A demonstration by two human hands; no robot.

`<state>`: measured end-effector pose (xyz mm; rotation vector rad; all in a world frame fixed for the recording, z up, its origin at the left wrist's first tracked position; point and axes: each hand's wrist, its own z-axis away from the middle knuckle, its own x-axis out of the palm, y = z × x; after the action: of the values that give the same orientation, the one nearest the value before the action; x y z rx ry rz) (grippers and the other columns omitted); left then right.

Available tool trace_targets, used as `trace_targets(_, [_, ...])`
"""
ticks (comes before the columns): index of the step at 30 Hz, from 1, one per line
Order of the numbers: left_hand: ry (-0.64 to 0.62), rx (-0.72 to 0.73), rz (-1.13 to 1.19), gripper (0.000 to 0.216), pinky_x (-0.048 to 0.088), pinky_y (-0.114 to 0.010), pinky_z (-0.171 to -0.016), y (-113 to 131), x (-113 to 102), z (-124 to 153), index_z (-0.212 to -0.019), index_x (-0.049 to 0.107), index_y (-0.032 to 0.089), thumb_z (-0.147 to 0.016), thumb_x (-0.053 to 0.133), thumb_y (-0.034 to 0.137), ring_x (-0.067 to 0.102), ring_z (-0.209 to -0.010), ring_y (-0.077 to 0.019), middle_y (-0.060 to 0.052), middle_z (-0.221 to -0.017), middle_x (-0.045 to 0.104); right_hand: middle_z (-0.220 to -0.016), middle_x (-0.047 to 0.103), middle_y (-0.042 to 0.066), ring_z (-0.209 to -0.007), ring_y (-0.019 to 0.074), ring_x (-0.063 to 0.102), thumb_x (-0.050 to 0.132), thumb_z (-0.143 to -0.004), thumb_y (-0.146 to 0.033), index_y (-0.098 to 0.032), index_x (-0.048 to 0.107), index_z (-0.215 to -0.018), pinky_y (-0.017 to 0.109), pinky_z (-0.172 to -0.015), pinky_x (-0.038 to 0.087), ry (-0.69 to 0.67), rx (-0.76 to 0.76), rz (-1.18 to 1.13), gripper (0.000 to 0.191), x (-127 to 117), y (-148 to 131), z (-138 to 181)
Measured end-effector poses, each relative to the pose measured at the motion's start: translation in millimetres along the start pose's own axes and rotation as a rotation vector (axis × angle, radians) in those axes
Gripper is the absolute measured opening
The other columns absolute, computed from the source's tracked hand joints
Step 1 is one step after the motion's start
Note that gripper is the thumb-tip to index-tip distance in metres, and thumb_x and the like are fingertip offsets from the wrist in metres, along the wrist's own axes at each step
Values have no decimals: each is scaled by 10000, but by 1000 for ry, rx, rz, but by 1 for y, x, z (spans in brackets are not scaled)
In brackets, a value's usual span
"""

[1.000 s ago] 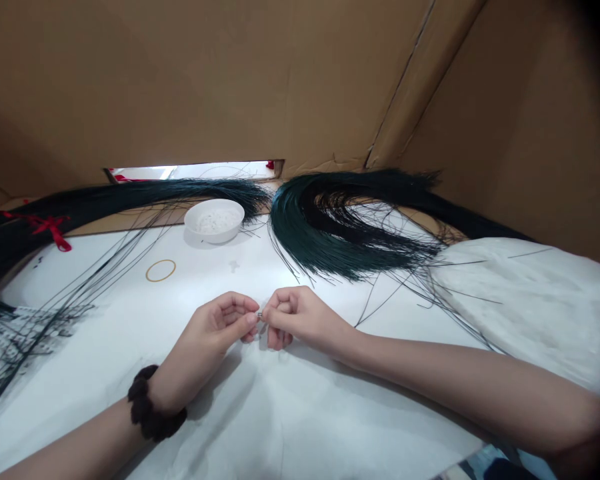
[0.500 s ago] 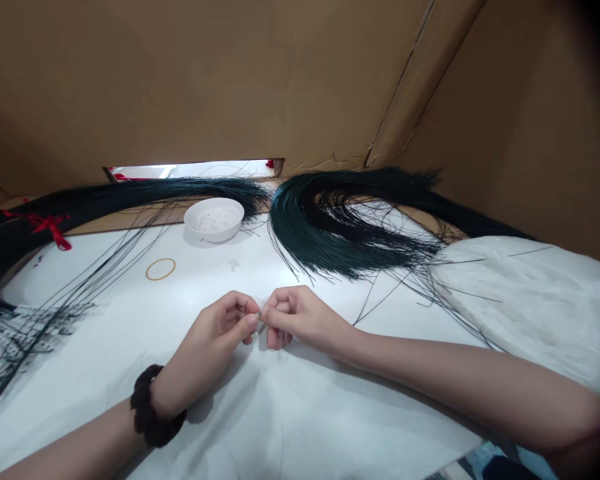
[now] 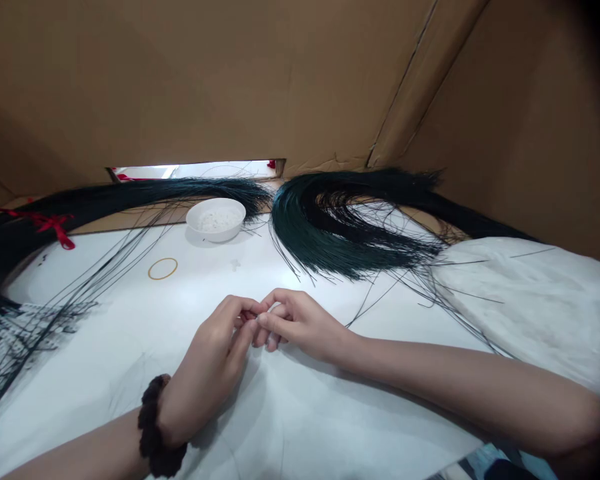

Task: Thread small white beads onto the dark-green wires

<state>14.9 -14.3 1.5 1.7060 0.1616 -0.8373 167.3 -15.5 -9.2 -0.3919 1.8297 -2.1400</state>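
My left hand (image 3: 225,347), with a dark scrunchie (image 3: 155,427) round its wrist, is closed in a pinch. Its fingertips meet those of my right hand (image 3: 297,323), also pinched, above the white table (image 3: 325,407). Whatever lies between the fingers is too small and covered to make out. Thin dark strands (image 3: 363,310) run from the bundle behind down to my right wrist, where they pass out of sight. Beyond the hands stands a white bowl (image 3: 195,227) of small whitish pieces.
Dark green strand bundles (image 3: 300,233) lie along the back, the left one tied with red ribbon (image 3: 55,227). A yellow ring-shaped band (image 3: 163,269) lies at left. White wrapped material (image 3: 525,300) is at right. Cardboard walls (image 3: 230,80) enclose the back and right.
My fingertips have drawn closer together, and the left hand has rolled over. The small shiny thing seen between them before is now hidden.
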Motion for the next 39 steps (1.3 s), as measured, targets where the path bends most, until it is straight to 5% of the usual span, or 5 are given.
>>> trace_targets(9, [20, -12, -23, 110, 345, -220, -516, 4, -1, 1, -816, 445, 209, -819, 351, 154, 491, -585, -116, 33, -666, 536, -623, 592, 26, -545, 91, 527, 474, -759, -213, -149, 454, -737, 226, -553, 430, -57, -16, 26, 71, -3, 1, -1])
trace_targets(18, [-5, 31, -32, 121, 361, -232, -594, 5, 2, 1, -783, 389, 209, -804, 329, 107, 460, -627, -111, 30, -723, 480, -631, 548, -8, -543, 83, 526, 443, -657, -64, -149, 497, -752, 208, -539, 415, -46, -36, 75, 138, -3, 2, -3])
trace_targets(25, [-30, 48, -27, 138, 361, -224, -571, 8, 1, 0, -772, 388, 212, -796, 320, 94, 465, -605, -108, 43, -676, 482, -595, 545, 1, -497, 67, 499, 481, -691, -125, -133, 495, -679, 187, -487, 399, -24, 8, 54, 20, -1, -4, -2])
trace_targets(33, [144, 5, -358, 158, 418, -284, -618, -24, -17, -32, -940, 413, 176, -812, 343, 237, 519, -668, -163, -11, -743, 508, -619, 586, 20, -433, 52, 500, 479, -736, -179, -133, 475, -700, 155, -405, 360, 76, 92, 35, 59, -2, -7, -5])
trace_targets(39, [240, -10, -650, 184, 426, -344, -704, -39, -21, -63, -844, 483, 138, -785, 393, 287, 549, -799, -239, -100, -855, 546, -618, 588, 19, -433, 51, 498, 484, -746, -210, -137, 472, -699, 152, -403, 359, 80, 90, 35, 88, -2, -7, -4])
